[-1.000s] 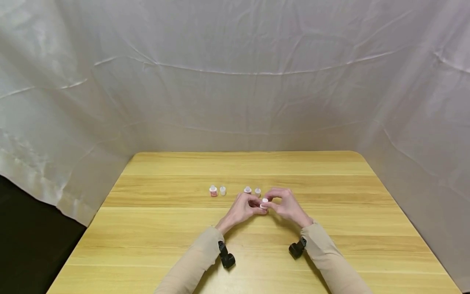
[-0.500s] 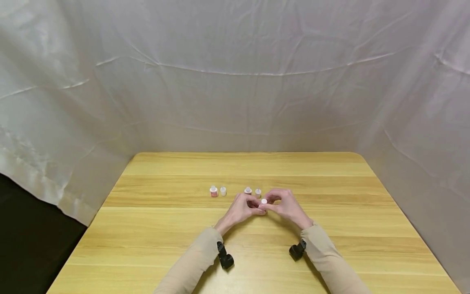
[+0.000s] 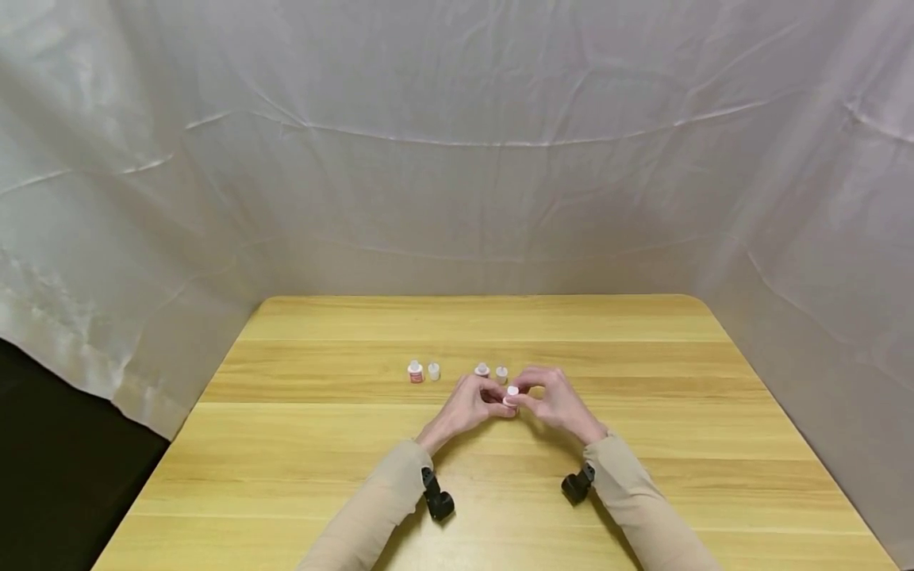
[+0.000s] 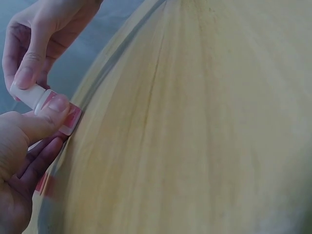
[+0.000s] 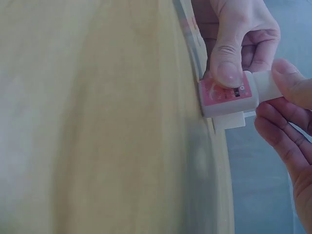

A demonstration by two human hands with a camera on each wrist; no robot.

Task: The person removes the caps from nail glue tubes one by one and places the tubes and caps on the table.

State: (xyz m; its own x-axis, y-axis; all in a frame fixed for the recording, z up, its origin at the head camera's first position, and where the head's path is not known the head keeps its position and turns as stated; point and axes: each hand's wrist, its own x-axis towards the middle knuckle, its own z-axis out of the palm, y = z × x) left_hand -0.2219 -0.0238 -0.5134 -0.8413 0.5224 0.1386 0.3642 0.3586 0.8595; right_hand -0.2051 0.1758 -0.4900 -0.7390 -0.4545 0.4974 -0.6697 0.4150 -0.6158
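Observation:
In the head view my left hand (image 3: 471, 404) grips a small white bottle (image 3: 510, 402) with a pink label, close over the table. The left wrist view shows the thumb pressed on the label (image 4: 74, 117). My right hand (image 3: 557, 403) pinches the white cap (image 5: 265, 85) at the bottle's mouth between thumb and fingers. Just behind the hands stands another small bottle (image 3: 482, 370), partly hidden by the left hand. To its right a loose white cap (image 3: 502, 374) sits with a thin stem pointing up.
Farther left on the wooden table (image 3: 321, 476) are a third bottle (image 3: 416, 373) with a pink label and a loose white cap (image 3: 434, 372) beside it. A pale curtain (image 3: 457, 198) hangs around the table's back and sides.
The right fingers have shifted slightly on the cap, and the held bottle has moved a little to the left and tilted slightly. The other bottles and caps stay where they were.

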